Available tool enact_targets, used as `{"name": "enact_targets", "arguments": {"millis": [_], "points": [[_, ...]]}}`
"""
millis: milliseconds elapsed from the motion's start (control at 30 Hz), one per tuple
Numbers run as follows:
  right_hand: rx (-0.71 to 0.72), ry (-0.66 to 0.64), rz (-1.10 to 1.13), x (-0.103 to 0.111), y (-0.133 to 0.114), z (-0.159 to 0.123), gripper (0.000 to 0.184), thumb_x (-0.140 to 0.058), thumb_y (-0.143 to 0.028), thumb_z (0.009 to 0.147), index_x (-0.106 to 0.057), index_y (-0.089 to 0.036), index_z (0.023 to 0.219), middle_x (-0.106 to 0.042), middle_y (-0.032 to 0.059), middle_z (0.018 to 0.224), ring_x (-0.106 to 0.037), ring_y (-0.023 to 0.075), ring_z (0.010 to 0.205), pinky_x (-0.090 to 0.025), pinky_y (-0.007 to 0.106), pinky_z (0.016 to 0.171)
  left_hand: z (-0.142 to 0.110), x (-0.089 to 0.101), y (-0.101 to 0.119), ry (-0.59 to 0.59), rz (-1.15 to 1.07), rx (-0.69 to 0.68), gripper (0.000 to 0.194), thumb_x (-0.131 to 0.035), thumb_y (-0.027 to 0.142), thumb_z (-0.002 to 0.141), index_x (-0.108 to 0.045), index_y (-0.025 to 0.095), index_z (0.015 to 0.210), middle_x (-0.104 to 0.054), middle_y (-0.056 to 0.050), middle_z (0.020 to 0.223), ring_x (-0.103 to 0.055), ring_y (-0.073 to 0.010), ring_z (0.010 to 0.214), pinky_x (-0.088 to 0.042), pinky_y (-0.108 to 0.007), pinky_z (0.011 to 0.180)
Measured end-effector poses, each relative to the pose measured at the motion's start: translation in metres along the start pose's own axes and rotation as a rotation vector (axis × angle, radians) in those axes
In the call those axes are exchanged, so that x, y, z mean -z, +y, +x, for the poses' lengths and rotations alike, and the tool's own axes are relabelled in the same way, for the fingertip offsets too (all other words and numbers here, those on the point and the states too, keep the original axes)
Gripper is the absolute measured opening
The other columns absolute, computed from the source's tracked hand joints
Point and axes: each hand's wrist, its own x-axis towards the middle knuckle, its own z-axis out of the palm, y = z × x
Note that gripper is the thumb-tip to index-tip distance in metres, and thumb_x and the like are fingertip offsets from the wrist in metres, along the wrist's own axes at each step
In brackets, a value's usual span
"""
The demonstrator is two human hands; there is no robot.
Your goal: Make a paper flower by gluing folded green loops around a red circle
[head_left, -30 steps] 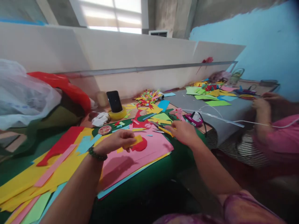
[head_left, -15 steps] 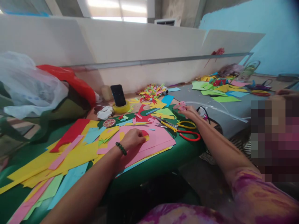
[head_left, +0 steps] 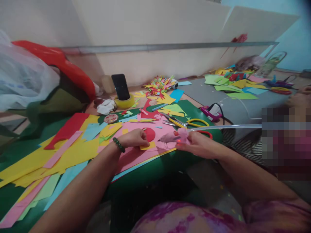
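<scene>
My right hand (head_left: 201, 144) is closed round a pink hot glue gun (head_left: 181, 136) with a small red light lit. A long clear glue stick (head_left: 225, 126) runs out of its back towards the right. The gun's dark nozzle points left, a short way from my left hand (head_left: 134, 139). My left hand, with a green bead bracelet (head_left: 119, 145) at the wrist, pinches a small yellow paper piece (head_left: 148, 146) beside a red paper circle (head_left: 150, 134). Both lie over a stack of pink paper sheets (head_left: 128, 158). Yellow-handled scissors (head_left: 198, 122) and a red scissor handle (head_left: 206, 132) lie behind my right hand.
Coloured paper strips (head_left: 70, 155) cover the left of the green table. Further back are a phone (head_left: 120, 86) in a yellow tape roll (head_left: 124, 102), a paper-strip cluster (head_left: 160, 86) and a purple power strip (head_left: 207, 114). A co-worker (head_left: 286, 142) sits at the right.
My right hand has brought the glue gun from the back right to near my left hand. The yellow piece and red circle now show more clearly. The view has tilted down.
</scene>
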Motion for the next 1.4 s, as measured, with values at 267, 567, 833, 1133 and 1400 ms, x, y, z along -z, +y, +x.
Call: {"name": "enact_targets", "arguments": {"millis": [267,567,833,1133,1400], "points": [[-0.027,-0.159,-0.106,-0.012,-0.007,0.014,0.057,-0.045,-0.072,0.081,-0.032,-0.022,0.055,-0.034,-0.0033,0.053,-0.03,0.0095,0.047,-0.02,0.025,0.044,0.003,0.002,-0.002,-0.063,-0.022,0.021,0.019,-0.066,0.032,0.058,-0.054,0.017,0.053,-0.055,0.001,0.048,-0.044,-0.0105,0.046,-0.025,-0.023,0.043],[-0.039,-0.218,-0.133,-0.013,-0.008,0.018,0.059,-0.043,-0.074,0.079,-0.03,-0.022,0.053,-0.033,-0.0035,0.052,-0.029,0.009,0.045,-0.019,0.025,0.044,0.004,0.001,-0.005,-0.076,-0.052,0.017,0.021,-0.065,0.032,0.056,-0.05,0.019,0.052,-0.058,0.001,0.049,-0.052,-0.0133,0.049,-0.032,-0.023,0.045],[-0.053,-0.174,-0.191,-0.017,-0.008,0.021,0.056,-0.043,-0.07,0.081,-0.031,-0.022,0.055,-0.034,-0.0032,0.052,-0.031,0.0097,0.047,-0.019,0.026,0.047,0.005,0.0,-0.006,-0.057,-0.028,-0.002,0.022,-0.065,0.032,0.057,-0.049,0.018,0.05,-0.058,0.0,0.048,-0.05,-0.0127,0.048,-0.031,-0.023,0.044],[-0.03,-0.166,-0.25,-0.014,-0.015,0.015,0.057,-0.044,-0.069,0.082,-0.033,-0.022,0.052,-0.034,-0.0024,0.051,-0.031,0.0107,0.048,-0.021,0.027,0.051,0.004,-0.001,-0.005,-0.031,-0.008,-0.003,0.019,-0.063,0.032,0.057,-0.051,0.019,0.05,-0.057,0.001,0.049,-0.051,-0.013,0.049,-0.031,-0.022,0.044],[0.006,-0.161,-0.229,-0.012,-0.012,0.017,0.055,-0.051,-0.062,0.082,-0.03,-0.022,0.051,-0.032,-0.0038,0.05,-0.027,0.009,0.045,-0.019,0.027,0.047,0.004,-0.001,-0.006,-0.026,0.001,-0.018,0.023,-0.065,0.032,0.057,-0.049,0.019,0.048,-0.054,0.001,0.047,-0.049,-0.0126,0.048,-0.03,-0.023,0.044]]}}
